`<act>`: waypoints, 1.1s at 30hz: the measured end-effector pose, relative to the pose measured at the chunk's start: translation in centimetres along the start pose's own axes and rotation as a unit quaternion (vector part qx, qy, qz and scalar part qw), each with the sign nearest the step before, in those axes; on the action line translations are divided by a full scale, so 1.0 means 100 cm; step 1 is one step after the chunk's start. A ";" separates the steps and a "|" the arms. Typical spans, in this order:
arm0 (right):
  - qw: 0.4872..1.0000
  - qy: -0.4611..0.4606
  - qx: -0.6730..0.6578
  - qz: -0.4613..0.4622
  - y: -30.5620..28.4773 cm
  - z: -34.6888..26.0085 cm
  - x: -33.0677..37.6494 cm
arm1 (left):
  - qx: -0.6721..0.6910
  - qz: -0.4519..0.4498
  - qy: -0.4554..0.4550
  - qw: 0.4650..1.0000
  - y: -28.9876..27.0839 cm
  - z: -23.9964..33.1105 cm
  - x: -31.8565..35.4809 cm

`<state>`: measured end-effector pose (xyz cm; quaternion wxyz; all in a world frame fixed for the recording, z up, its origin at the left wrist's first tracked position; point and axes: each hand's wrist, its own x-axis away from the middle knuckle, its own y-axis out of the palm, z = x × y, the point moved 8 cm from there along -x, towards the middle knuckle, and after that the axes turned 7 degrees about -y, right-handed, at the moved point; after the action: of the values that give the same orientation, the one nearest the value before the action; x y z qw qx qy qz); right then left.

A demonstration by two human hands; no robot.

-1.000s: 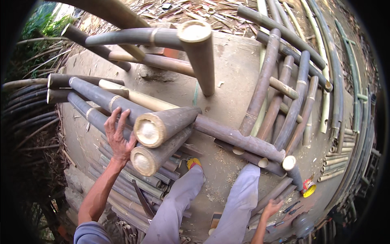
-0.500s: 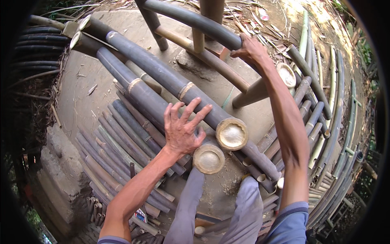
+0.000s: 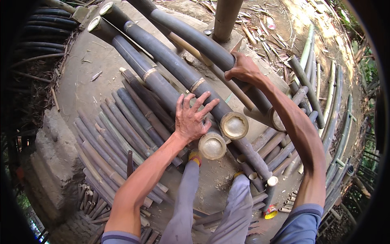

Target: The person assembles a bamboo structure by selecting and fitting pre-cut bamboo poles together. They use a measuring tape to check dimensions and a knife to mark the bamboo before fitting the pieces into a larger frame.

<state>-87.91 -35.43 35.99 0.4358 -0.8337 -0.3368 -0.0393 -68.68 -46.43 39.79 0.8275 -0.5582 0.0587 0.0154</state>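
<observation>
Clasping a smooth rail, the right hand curls — the left hand splays loosely across round, ringed bamboo poles.

Dusty floor, sunlit ground beyond

Satin-dark bamboo poles above a dusty, matt slab.
From my remote station I see smooth bamboo skins with a soft gloss, broken by rough, paler node rings; the cut ends look dry and fibrous. The block at left is coarse and pitted, the trousers dull, creased cloth, the yellow-and-red tub shiny.
</observation>
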 end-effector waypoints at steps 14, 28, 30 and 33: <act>0.992 0.097 -0.061 0.044 -0.177 -0.029 0.346 | -0.040 0.009 0.032 0.999 0.005 0.010 -0.004; 0.819 0.482 -0.092 0.297 -0.108 -0.035 0.700 | -0.045 0.008 0.053 0.998 0.011 0.016 -0.009; 0.781 0.529 -0.039 0.330 -0.055 -0.025 0.753 | -0.047 0.007 0.047 0.998 0.012 0.013 -0.008; 0.723 0.592 -0.010 0.355 0.010 -0.018 0.794 | -0.057 0.027 0.074 0.995 0.010 0.019 -0.011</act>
<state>-25.81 4.66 64.92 0.5199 -0.7041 0.3110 -0.3705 -69.66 -44.25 39.73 0.7870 -0.6023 0.1337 -0.0004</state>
